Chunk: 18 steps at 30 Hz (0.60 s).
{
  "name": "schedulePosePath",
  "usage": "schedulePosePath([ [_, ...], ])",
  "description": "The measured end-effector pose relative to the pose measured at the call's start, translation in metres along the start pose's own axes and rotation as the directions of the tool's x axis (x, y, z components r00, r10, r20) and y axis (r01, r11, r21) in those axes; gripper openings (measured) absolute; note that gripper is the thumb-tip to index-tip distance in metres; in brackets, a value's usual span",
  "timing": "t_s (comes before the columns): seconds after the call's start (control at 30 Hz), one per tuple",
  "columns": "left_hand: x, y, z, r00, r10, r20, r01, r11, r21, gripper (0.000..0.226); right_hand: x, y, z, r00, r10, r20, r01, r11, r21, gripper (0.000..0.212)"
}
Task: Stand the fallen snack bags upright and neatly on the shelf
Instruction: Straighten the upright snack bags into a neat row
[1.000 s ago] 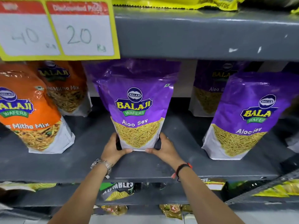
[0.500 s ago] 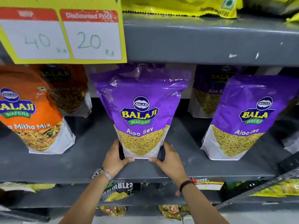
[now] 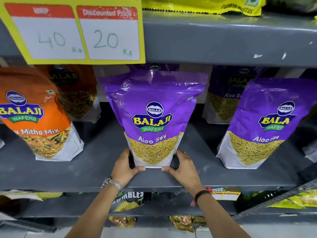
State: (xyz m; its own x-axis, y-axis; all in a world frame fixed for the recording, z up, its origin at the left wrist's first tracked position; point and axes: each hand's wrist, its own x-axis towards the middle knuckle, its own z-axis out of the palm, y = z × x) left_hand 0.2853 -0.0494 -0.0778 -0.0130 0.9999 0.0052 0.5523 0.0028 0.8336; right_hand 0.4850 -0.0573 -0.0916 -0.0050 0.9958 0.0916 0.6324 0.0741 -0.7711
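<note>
Both hands hold the base of the centre purple Aloo Sev bag [image 3: 153,117]: left hand [image 3: 124,166] wraps the bag's lower left corner, thumb under the front bottom edge, other fingers round the side; right hand [image 3: 183,167] mirrors it on the lower right corner. Each grip is closed on the bag, fingers curled, not fully clenched. Bag stands upright on the grey shelf [image 3: 96,170], label facing out, its bottom at or just on the shelf surface near the front edge; can't tell if it's resting or slightly lifted.

Left wrist has a metal watch [image 3: 112,183]; right wrist has a dark band w/ a red bit [image 3: 202,193].

Another purple bag [image 3: 155,67] peeks out directly behind the held one, mostly hidden. To the right, well apart, a second Aloo Sev bag [image 3: 267,124] stands leaning a bit to the left, w/ a third purple bag [image 3: 226,98] behind it toward the back of the shelf. To the left, an orange Mitha Mix bag [image 3: 37,117] stands tilted, w/ another orange bag [image 3: 75,93] behind it.

Above, a yellow price card [image 3: 75,31] hangs from the upper shelf edge, handwritten 40 and 20. Yellow packs [image 3: 202,6] lie on that upper shelf. Lower shelves hold more snack packs [image 3: 127,201], partly hidden by the forearms.
</note>
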Motion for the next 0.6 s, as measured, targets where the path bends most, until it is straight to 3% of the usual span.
schedulePosePath([
  [0.3,0.003,-0.009,0.001,0.997,0.081,0.003,-0.081,0.997,-0.004,0.063,-0.001,-0.001,0.000,1.000,0.023,0.017,-0.023,1.000,-0.017,0.065],
  [0.37,0.002,-0.010,-0.001,0.994,0.113,0.002,-0.113,0.993,-0.041,0.071,-0.004,0.000,0.000,0.999,0.039,-0.016,-0.038,0.998,0.045,0.073],
  [0.47,-0.004,-0.017,-0.010,0.984,0.175,-0.044,-0.176,0.984,-0.028,0.083,-0.025,-0.007,-0.001,0.982,0.070,-0.174,-0.027,0.971,0.239,0.082],
  [0.53,-0.013,-0.027,-0.019,0.976,0.201,-0.081,-0.197,0.979,0.053,0.082,-0.041,-0.013,0.004,0.967,0.020,-0.255,0.058,0.954,0.294,0.071],
  [0.6,-0.021,-0.040,-0.032,0.964,0.227,-0.136,-0.209,0.969,0.134,0.077,-0.050,-0.026,0.016,0.964,-0.091,-0.249,0.156,0.954,0.255,0.052],
])
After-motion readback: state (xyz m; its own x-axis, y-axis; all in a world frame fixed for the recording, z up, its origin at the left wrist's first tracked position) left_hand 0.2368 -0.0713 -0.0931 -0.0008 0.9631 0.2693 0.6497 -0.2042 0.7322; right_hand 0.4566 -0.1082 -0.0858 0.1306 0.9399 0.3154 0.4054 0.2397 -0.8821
